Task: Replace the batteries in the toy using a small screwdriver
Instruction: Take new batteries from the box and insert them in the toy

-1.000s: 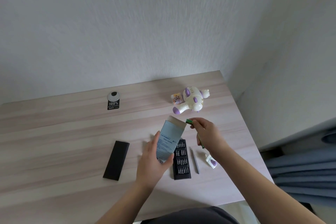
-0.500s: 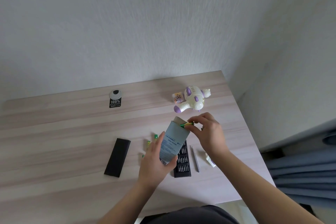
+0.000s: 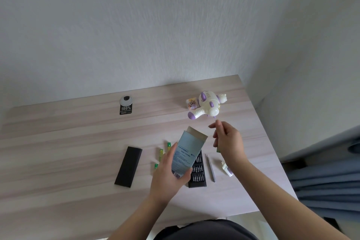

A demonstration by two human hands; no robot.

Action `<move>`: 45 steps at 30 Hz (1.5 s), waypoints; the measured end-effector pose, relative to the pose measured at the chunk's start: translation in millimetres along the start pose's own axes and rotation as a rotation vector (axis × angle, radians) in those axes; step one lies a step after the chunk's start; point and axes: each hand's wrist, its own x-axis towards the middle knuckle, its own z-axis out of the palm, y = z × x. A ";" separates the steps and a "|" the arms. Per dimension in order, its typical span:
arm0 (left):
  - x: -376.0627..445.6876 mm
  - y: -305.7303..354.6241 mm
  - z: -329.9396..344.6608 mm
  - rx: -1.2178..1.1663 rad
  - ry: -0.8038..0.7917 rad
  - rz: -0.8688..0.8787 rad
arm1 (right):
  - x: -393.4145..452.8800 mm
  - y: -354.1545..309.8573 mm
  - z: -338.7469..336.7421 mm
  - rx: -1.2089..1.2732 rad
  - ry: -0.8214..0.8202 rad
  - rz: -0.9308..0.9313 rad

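Note:
The white and purple toy (image 3: 207, 106) lies at the table's far right. My left hand (image 3: 167, 173) grips a light blue box (image 3: 188, 152), tilted, its open end up. Just right of that opening hovers my right hand (image 3: 228, 142), fingers loosely spread with nothing pinched. A green battery end (image 3: 218, 150) shows at that hand's lower edge; I cannot tell if it is held. Three green batteries (image 3: 160, 154) lie left of the box. The slim grey screwdriver (image 3: 211, 167) and the toy's white-purple battery cover (image 3: 227, 169) lie below my right hand.
A black bit case (image 3: 197, 173) lies open under the box, its black lid (image 3: 128, 166) further left. A small yellow packet (image 3: 191, 103) sits by the toy, and a black "100%" tag (image 3: 125, 107) near the wall. The table's right edge (image 3: 272, 154) is close.
My right hand carried a green battery to the box's opening, let it go there and drew back to the right with nothing in its fingertips. The left hand kept its grip on the box.

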 end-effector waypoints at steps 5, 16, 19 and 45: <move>-4.3 0.5 0.5 0.025 -0.013 0.006 | 5.3 15.4 -2.4 0.319 -0.045 0.418; -6.6 -6.7 2.1 0.036 0.001 -0.033 | 3.9 7.4 -3.1 0.641 -0.163 0.433; -6.6 -7.6 1.1 0.036 -0.001 -0.038 | 1.5 5.8 -3.7 0.617 -0.220 0.380; -5.1 -6.6 0.1 0.028 0.013 -0.012 | -7.7 -4.9 2.5 0.128 -0.195 0.028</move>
